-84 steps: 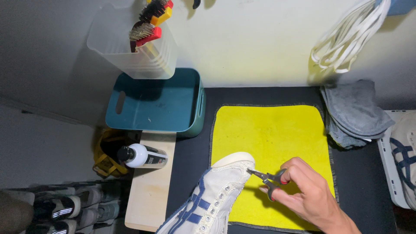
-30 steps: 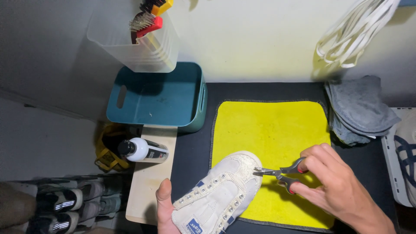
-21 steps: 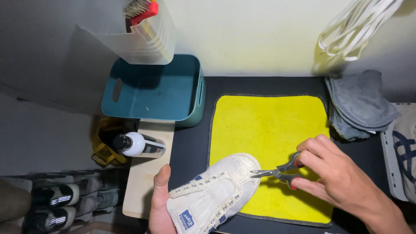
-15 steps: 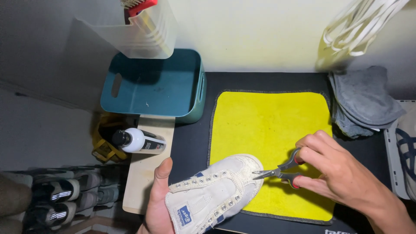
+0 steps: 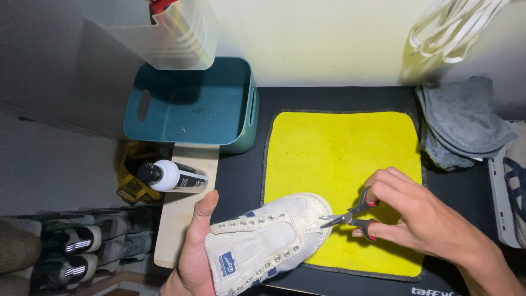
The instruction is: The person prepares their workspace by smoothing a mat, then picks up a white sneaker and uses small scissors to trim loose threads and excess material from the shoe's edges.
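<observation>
Left hand [image 5: 194, 252] cupped, right hand [image 5: 416, 219] fingers pinched

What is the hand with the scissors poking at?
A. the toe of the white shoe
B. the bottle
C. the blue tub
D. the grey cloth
A: the right hand holds small scissors with their tips at the toe of the white shoe, which the left hand grips.

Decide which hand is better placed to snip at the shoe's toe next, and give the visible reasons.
The right hand, probably: its fingers already hold the scissors, tips touching the shoe toe. The left hand is busy gripping the shoe's side.
</observation>
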